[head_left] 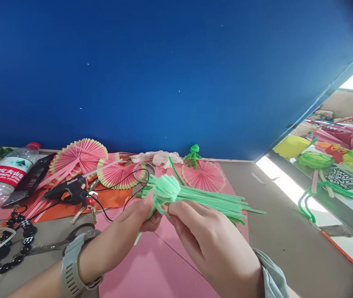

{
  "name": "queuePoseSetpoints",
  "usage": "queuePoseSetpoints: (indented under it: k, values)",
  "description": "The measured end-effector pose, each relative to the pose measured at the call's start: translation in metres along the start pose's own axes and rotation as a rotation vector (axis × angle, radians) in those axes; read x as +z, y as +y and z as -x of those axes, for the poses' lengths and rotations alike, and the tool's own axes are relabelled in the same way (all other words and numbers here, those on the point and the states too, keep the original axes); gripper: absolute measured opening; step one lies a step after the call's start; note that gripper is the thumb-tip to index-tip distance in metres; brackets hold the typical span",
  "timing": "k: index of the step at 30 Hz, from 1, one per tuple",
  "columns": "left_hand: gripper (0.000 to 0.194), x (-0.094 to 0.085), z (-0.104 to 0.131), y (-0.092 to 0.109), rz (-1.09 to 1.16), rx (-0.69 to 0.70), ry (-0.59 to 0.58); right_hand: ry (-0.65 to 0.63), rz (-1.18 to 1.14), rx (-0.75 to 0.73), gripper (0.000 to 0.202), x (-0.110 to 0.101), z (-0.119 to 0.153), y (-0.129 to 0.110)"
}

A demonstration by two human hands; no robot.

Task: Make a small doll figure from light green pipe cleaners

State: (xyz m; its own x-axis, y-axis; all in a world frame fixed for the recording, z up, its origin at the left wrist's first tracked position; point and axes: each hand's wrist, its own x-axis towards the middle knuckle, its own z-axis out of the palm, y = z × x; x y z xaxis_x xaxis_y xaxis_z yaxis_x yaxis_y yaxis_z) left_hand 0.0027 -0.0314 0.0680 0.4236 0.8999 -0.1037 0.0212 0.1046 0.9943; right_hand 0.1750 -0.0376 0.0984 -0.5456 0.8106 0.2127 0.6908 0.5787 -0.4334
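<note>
A light green wound ball of fuzzy stems (166,188) is held up in the middle of the head view. My left hand (136,219) is closed around the stems beneath the ball, thumb against its left side. The fingertips of my right hand (201,231) pinch a green strand just under the ball. Behind the hands lies a bundle of light green pipe cleaners (213,200) on pink paper (151,265). A small darker green wound figure (193,156) stands at the back by the blue panel.
Pink paper fans (80,159), a black glue gun (67,190), keys (93,207), scissors (52,247), a beaded strap (27,236) and a plastic bottle (8,174) lie on the left. A blue panel (164,74) rises behind. Green and yellow craft pieces (316,159) are at right.
</note>
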Motion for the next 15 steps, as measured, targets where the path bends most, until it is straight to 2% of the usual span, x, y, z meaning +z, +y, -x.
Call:
queuePoseSetpoints:
  k: [2,5,7,12,15]
  values:
    - [0.032,0.002,0.001,-0.001,-0.014,-0.017,0.071,-0.018,0.006,-0.004,0.012,0.002,-0.001,0.001]
    - [0.033,0.005,0.001,-0.001,-0.013,0.0,0.087,-0.019,-0.002,-0.008,0.011,0.004,-0.001,0.002]
    - [0.036,0.006,0.0,-0.001,0.046,0.019,0.06,-0.004,-0.014,-0.006,0.01,0.005,-0.001,0.002]
    - [0.038,0.007,-0.003,-0.009,0.376,0.025,-0.047,-0.014,-0.155,0.028,0.01,0.005,-0.004,0.005]
    - [0.038,0.0,-0.004,-0.012,0.333,0.038,-0.084,-0.086,-0.343,0.093,0.014,0.002,-0.01,0.015]
